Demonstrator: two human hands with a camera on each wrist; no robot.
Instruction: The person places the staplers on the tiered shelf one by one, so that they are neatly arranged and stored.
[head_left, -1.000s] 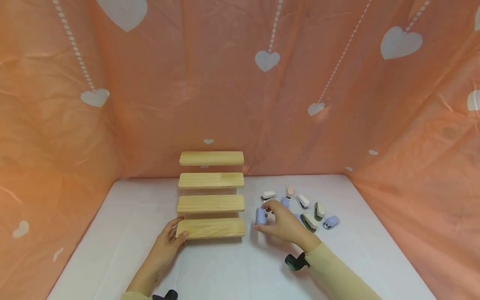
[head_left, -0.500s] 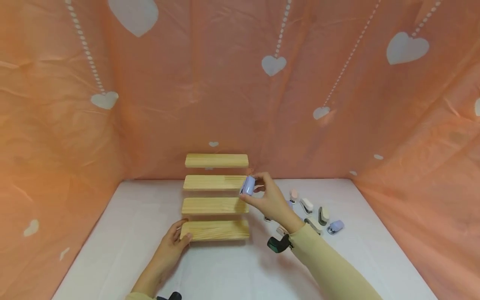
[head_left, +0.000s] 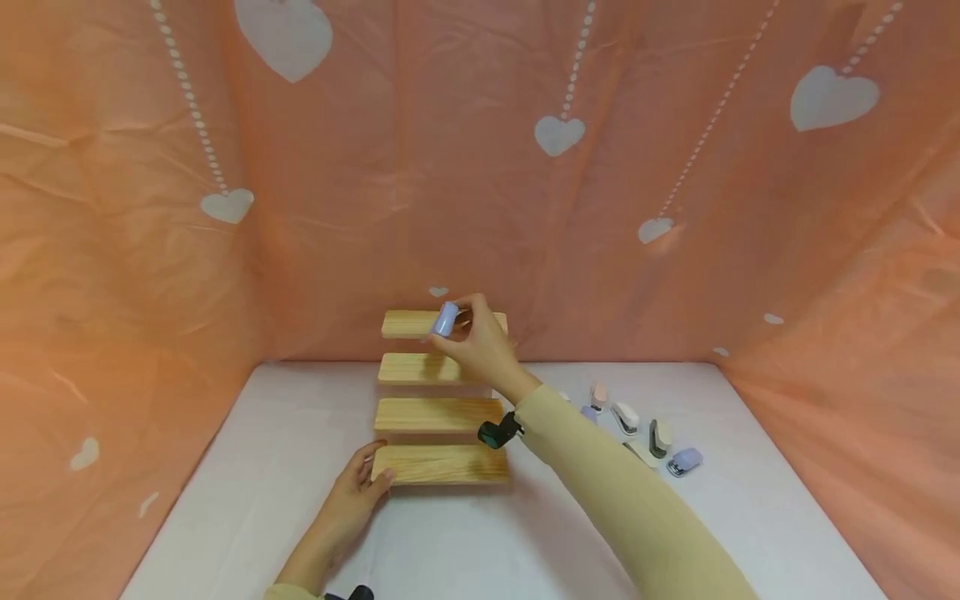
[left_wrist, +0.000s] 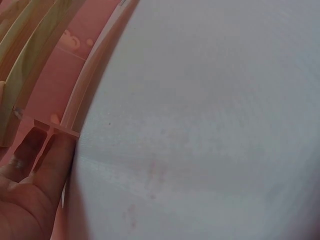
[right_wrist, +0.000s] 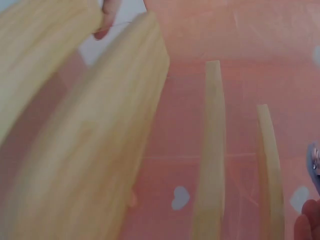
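Note:
My right hand (head_left: 483, 346) pinches a lilac mini stapler (head_left: 446, 319) between thumb and fingers, above the stepped wooden shelf (head_left: 438, 464). In the head view the stapler overlaps the top board (head_left: 405, 323). Only a bit of the stapler's metal end (right_wrist: 315, 159) and some fingertips show at the right edge of the right wrist view. My left hand (head_left: 352, 500) grips the left end of the lowest board, its thumb at the front corner. In the left wrist view, fingers (left_wrist: 54, 167) lie against a see-through side piece of the shelf.
Several mini staplers in white, pink, lilac and cream with dark green lie on the white table (head_left: 735, 517) at the right; a white one (head_left: 625, 417) is among them. My right sleeve partly covers the group. An orange sheet with hearts (head_left: 480, 192) hangs behind.
My right hand has carried the lilac stapler up and left from beside the shelf to over its top board. The left hand keeps its grip on the lowest board. The head view shifted slightly.

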